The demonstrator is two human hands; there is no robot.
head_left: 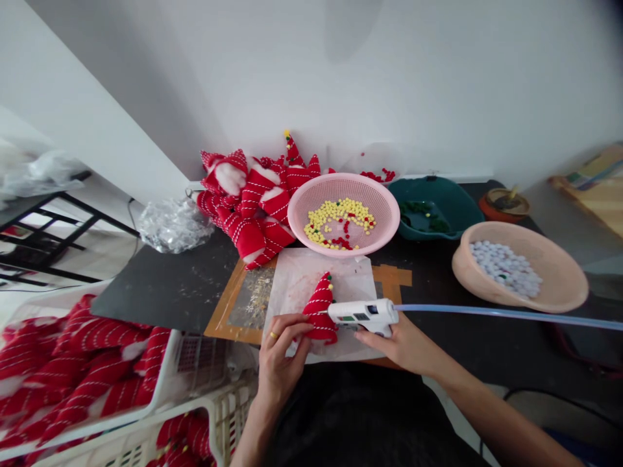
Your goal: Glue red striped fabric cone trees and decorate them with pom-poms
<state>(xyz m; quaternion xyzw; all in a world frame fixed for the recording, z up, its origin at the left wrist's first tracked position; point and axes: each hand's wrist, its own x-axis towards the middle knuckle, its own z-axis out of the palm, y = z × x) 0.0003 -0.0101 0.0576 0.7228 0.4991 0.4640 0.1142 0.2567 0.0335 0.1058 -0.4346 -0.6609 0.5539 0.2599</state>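
A red cone-shaped hat with white stitched stripes point(320, 299) rests on a white sheet point(287, 275), small pompoms along its right edge. My left hand point(282, 353) pinches the hat's lower left side between thumb and fingers. In my right hand point(406, 344) is a white glue gun point(363, 312), gripped by its handle, with its nozzle pointing left at the hat's middle. A long bluish glue stick point(487, 314) runs out of the gun's back to the right. The nozzle tip meets or nearly meets the fabric; any glue is too small to see.
Behind the sheet is a pink basket point(298, 217) of yellow and red pompoms, beside piled red hats point(248, 201). To the right are a teal basin point(464, 207), a peach bowl point(567, 275) of white pompoms and a pot point(503, 202). Crates point(163, 383) of red pieces stand lower left.
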